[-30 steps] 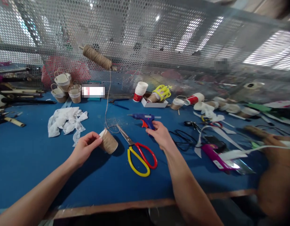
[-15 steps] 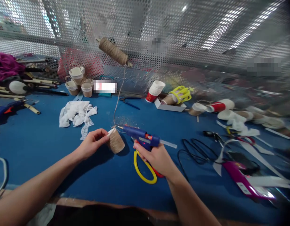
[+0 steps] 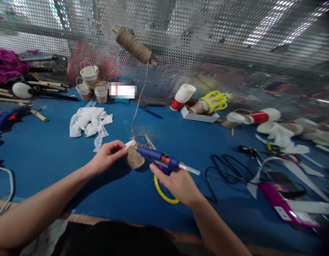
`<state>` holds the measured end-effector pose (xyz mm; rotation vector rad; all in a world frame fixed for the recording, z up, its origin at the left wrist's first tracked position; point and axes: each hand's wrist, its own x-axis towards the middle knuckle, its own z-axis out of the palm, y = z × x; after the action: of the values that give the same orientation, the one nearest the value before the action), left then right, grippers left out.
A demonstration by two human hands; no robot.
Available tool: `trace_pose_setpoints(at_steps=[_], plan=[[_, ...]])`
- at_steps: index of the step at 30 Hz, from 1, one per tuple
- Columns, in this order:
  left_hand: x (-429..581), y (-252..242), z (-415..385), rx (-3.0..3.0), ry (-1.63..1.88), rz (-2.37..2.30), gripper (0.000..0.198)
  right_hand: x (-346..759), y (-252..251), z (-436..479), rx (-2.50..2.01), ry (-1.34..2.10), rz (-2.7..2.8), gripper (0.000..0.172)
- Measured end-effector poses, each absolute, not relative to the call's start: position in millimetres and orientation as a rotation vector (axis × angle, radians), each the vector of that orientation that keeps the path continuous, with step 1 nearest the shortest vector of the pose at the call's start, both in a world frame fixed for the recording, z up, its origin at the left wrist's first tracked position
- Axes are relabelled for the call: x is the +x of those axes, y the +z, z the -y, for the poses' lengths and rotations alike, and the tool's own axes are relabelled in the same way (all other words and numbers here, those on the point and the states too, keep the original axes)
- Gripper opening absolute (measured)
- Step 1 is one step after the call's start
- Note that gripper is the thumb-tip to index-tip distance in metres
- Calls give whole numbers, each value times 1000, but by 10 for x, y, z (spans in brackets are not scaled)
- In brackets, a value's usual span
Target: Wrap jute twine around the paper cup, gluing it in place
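Note:
Pinched in my left hand point(image 3: 109, 156) is the white rim of a small paper cup point(image 3: 135, 158) wrapped in brown twine, tilted on its side above the blue table. My right hand point(image 3: 179, 183) grips a blue glue gun point(image 3: 159, 159), a clear glue stick jutting from its back. The gun's nozzle is at the cup's rim; whether it touches, I cannot tell. From the twine spool point(image 3: 134, 45) a strand of twine point(image 3: 139, 103) runs down to the cup. Beneath the gun lie scissors with a yellow handle point(image 3: 164, 195), partly hidden by my right hand.
White lace point(image 3: 86, 121) lies left of centre, before several finished twine baskets point(image 3: 89, 76). Stacked paper cups point(image 3: 184, 96) stand at the back beside a white box point(image 3: 200, 116). On the right are a black cable point(image 3: 228, 170) and a magenta power strip point(image 3: 287, 209). Perforated metal mesh point(image 3: 207, 42) closes the back.
The glue gun's nozzle has moved down and left against the cup's rim area, its body tilting more. The whole view has shifted slightly. Both hands keep their holds.

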<state>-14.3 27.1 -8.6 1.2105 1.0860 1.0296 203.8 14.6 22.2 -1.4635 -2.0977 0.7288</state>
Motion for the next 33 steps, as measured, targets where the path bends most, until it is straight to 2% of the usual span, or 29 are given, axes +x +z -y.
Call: trace_pose_setpoints(at_steps=[33], plan=[[-133,-52,-274,1236,1049,-1125,18,1958,284,-144,-1386,745,2072,20]])
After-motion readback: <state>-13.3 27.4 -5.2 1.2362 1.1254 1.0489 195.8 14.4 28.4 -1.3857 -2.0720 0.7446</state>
